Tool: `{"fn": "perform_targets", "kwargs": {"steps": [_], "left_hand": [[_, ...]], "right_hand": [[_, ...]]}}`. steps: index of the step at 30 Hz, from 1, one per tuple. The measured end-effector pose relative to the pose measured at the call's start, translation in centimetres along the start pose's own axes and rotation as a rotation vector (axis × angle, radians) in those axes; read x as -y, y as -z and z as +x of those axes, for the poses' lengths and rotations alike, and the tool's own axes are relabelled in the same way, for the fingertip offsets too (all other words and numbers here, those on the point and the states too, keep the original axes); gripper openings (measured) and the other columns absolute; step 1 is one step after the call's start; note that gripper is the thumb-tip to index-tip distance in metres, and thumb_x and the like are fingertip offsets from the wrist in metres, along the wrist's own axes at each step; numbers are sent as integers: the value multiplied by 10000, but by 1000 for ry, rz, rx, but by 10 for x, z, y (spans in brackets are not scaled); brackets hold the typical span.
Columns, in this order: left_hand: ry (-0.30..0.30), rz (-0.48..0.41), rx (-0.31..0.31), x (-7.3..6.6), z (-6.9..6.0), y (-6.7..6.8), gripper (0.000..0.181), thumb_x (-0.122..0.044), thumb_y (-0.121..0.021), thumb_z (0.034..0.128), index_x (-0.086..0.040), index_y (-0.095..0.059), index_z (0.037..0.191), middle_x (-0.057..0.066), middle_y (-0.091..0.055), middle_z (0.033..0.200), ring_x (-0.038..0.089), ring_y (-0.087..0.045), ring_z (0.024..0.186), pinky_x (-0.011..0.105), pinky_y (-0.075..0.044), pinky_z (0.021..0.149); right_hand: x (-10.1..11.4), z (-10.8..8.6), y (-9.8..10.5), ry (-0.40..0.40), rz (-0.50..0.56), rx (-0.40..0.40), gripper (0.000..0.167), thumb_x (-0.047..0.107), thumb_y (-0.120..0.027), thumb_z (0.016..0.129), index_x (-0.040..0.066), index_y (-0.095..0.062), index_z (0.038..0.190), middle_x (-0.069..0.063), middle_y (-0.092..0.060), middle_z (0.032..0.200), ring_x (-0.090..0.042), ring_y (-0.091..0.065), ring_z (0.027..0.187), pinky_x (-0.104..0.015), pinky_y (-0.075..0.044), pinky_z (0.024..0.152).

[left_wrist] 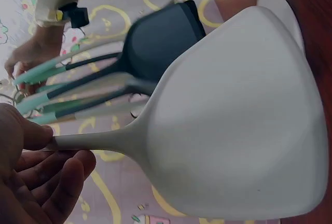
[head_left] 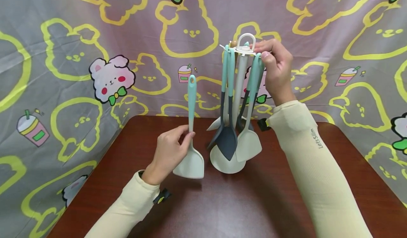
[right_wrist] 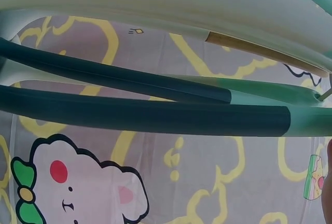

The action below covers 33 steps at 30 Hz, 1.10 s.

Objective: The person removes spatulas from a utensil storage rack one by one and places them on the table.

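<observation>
Left hand [head_left: 168,149]: we record it closed in a pinch on the lower handle of a white-and-mint turner [head_left: 192,164], thumb on one side and fingers on the other. Right hand [head_left: 276,63]: we find it gripping the top of a utensil stand [head_left: 240,82], fingers curled behind the rim and thumb beside a mint handle end.

Patterned cloth [head_left: 143,26]: grey-pink, with yellow outlined animals and small drink cups, behind the far edge of the table.

Table [head_left: 222,202]: dark reddish brown, glossy, its far corners rounded.

Utensil stand: white, towards the far edge of the table, about midway between its far corners. Its pole slants in the head view; we cannot tell whether the round base [head_left: 219,164] lies flat.

Hung utensils: several, mint-ended, among them a dark slate spatula [head_left: 228,142] and a pale turner [head_left: 249,144].

White-and-mint turner: held upright, blade down, between the stand and the table's left edge. We note a broad, smooth, matt blade with rounded corners, a white neck and a mint handle pierced at its tip.

Loop [head_left: 246,34]: white, topping the stand.

Lettering: on the cream right sleeve [head_left: 318,174] we read "LetsSlim".
</observation>
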<state>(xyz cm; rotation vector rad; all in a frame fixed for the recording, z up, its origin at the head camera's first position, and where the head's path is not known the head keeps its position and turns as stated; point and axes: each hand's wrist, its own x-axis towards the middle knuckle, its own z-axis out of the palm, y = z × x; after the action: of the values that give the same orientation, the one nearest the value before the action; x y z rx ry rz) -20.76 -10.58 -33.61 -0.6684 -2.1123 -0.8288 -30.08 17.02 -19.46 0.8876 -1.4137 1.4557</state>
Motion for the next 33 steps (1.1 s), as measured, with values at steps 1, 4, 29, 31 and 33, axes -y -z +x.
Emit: {"fn": "perform_targets", "kwargs": {"steps": [1,4,29,31,33], "left_hand": [[3,11,1,3,-1,1,84,-94,-750,857,-48,-728,924,36,-702,732,83,-497,563,248,-411,532],[29,34,22,11,-3,6,95,-95,-743,864,-38,-731,939,52,-720,756,72,-453,536,234,-380,510],[225,273,216,76,-17,66,155,-107,-715,892,19,-689,978,106,-656,699,134,-446,510,239,-337,453],[242,285,241,82,-17,71,158,-109,-704,900,22,-685,985,107,-647,694,138,-445,503,248,-333,445],[259,301,268,88,-17,75,157,-110,-692,908,25,-681,988,104,-633,682,140,-438,497,258,-327,447]], "right_hand": [[0,0,0,-2,-5,-2,257,103,-439,808,-17,-666,800,61,-714,876,-169,-694,931,-282,-517,906],[0,0,2,-3,-17,-6,258,112,-438,807,6,-673,797,68,-713,875,-156,-694,929,-280,-515,907],[-1,-2,1,-12,-25,-1,260,120,-440,812,-14,-663,805,67,-706,886,-163,-689,934,-281,-514,912],[-2,-2,1,-11,-26,-1,254,119,-442,812,3,-667,804,66,-701,883,-157,-694,935,-284,-517,918],[-2,-1,0,-9,-28,0,250,118,-442,811,10,-668,803,64,-696,879,-150,-697,934,-286,-520,921]]}}
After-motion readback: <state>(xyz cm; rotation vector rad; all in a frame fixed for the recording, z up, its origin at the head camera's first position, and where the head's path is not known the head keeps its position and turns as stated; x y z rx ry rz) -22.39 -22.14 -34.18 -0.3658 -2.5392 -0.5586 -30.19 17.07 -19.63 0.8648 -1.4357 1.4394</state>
